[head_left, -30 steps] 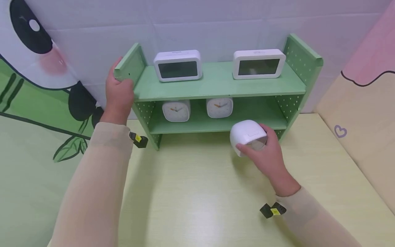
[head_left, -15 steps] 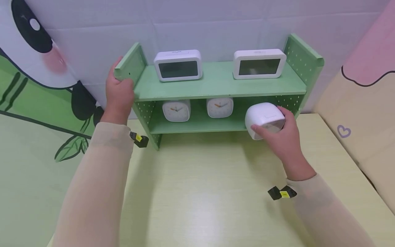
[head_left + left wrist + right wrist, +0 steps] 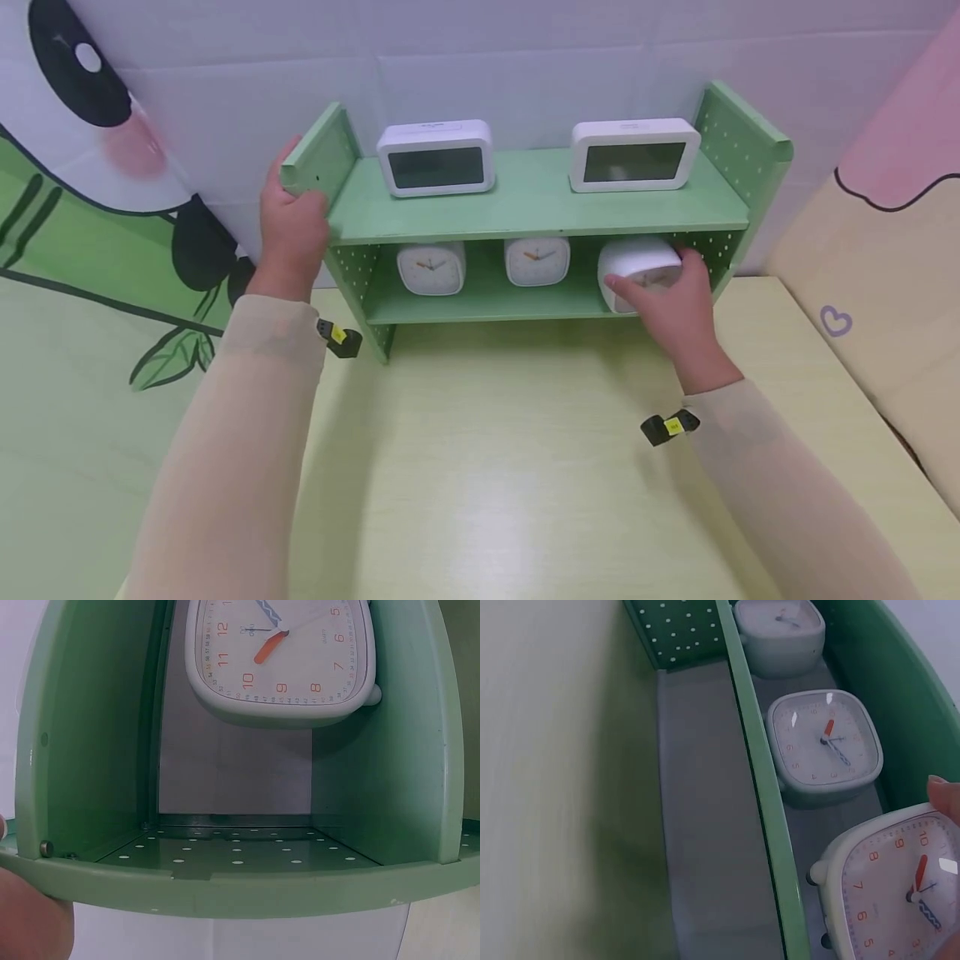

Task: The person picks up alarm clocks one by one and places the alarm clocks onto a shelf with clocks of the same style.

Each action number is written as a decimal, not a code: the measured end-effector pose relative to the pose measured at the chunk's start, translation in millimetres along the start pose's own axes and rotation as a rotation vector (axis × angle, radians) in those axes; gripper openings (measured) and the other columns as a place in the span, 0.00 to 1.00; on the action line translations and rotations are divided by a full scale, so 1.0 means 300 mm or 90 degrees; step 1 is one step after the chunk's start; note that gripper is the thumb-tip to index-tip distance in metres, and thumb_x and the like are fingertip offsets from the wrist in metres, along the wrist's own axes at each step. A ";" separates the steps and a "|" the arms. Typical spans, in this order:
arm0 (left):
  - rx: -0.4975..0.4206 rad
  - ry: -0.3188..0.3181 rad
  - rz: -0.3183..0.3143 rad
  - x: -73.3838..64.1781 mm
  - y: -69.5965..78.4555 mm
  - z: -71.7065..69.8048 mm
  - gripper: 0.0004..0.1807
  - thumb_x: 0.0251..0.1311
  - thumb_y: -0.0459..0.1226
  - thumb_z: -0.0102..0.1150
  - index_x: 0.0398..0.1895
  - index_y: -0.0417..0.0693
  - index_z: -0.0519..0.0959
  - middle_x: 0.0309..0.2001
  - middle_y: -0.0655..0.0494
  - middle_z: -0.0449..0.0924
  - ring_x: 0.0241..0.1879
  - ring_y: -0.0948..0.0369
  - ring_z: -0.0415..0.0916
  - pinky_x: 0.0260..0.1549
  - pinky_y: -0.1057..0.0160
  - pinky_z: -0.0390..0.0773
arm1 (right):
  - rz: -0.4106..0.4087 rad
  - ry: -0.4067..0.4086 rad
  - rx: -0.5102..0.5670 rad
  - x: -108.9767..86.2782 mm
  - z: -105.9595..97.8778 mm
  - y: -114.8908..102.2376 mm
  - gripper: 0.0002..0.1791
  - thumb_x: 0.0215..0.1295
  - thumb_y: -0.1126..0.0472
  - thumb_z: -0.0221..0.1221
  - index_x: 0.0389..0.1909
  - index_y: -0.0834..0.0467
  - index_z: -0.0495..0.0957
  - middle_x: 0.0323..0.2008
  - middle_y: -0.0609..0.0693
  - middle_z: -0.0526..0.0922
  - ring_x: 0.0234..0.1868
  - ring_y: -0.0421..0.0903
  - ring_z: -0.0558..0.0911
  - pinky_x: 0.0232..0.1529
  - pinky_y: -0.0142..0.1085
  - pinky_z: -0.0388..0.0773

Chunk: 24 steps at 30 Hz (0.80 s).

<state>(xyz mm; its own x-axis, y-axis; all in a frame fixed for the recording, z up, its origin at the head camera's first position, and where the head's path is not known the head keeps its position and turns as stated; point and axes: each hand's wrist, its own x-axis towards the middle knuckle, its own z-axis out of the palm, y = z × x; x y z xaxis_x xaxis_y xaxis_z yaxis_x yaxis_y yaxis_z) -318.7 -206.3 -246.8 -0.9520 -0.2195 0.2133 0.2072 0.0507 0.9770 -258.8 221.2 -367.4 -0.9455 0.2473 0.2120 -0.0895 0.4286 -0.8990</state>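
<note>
My right hand (image 3: 672, 312) grips a white alarm clock (image 3: 637, 258) by its sides, at the right end of the lower board of the green shelf (image 3: 532, 212). In the right wrist view this alarm clock (image 3: 900, 900) tilts, its small feet close over the board, a fingertip at its edge. Two matching clocks stand on the same board, one at the left (image 3: 431, 269) and one in the middle (image 3: 537, 262). My left hand (image 3: 292, 233) grips the upper front of the shelf's left side panel (image 3: 322, 154); its fingertips are hidden behind the panel.
Two white digital clocks stand on the top board, one at the left (image 3: 437, 160) and one at the right (image 3: 634, 156). The shelf stands on a pale wooden table (image 3: 480, 467) against a lilac backdrop (image 3: 517, 75). Its right side panel (image 3: 746, 158) rises beside my right hand.
My right hand has carried the alarm clock right and inward, from in front of the shelf onto the right part of the lower level. My left hand has stayed on the side panel.
</note>
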 end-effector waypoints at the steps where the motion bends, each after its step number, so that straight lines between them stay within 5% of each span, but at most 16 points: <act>1: 0.000 0.000 0.000 0.001 -0.001 -0.001 0.43 0.63 0.23 0.35 0.79 0.69 0.61 0.72 0.57 0.64 0.68 0.55 0.62 0.67 0.54 0.63 | -0.007 0.004 0.001 0.011 0.004 0.001 0.58 0.55 0.42 0.75 0.77 0.62 0.53 0.68 0.58 0.65 0.65 0.53 0.67 0.65 0.49 0.66; 9: -0.003 0.002 -0.005 0.000 -0.001 0.004 0.43 0.63 0.23 0.35 0.80 0.68 0.60 0.72 0.57 0.64 0.68 0.55 0.62 0.66 0.54 0.64 | -0.053 0.058 0.017 0.073 0.045 0.011 0.52 0.54 0.43 0.76 0.74 0.57 0.60 0.65 0.53 0.70 0.64 0.49 0.70 0.64 0.44 0.69; 15: -0.006 0.006 -0.006 -0.004 -0.006 0.006 0.43 0.63 0.23 0.37 0.80 0.68 0.60 0.72 0.57 0.64 0.68 0.55 0.62 0.65 0.53 0.65 | -0.032 0.113 0.027 0.085 0.074 0.023 0.52 0.51 0.46 0.77 0.73 0.59 0.62 0.64 0.55 0.71 0.63 0.49 0.71 0.64 0.40 0.68; 24: 0.005 0.010 0.002 -0.004 -0.026 0.003 0.43 0.64 0.24 0.37 0.80 0.69 0.60 0.73 0.57 0.64 0.67 0.56 0.62 0.65 0.54 0.65 | 0.003 0.109 0.036 0.109 0.109 0.024 0.57 0.51 0.43 0.77 0.77 0.55 0.57 0.70 0.53 0.66 0.69 0.47 0.68 0.70 0.37 0.61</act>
<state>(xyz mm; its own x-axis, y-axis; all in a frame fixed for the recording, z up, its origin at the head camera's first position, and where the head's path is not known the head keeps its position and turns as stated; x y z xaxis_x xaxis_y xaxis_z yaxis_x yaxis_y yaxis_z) -319.4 -205.6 -254.7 -0.9476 -0.2352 0.2162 0.2082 0.0587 0.9763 -300.5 204.0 -379.3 -0.8794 0.3954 0.2651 -0.1070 0.3785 -0.9194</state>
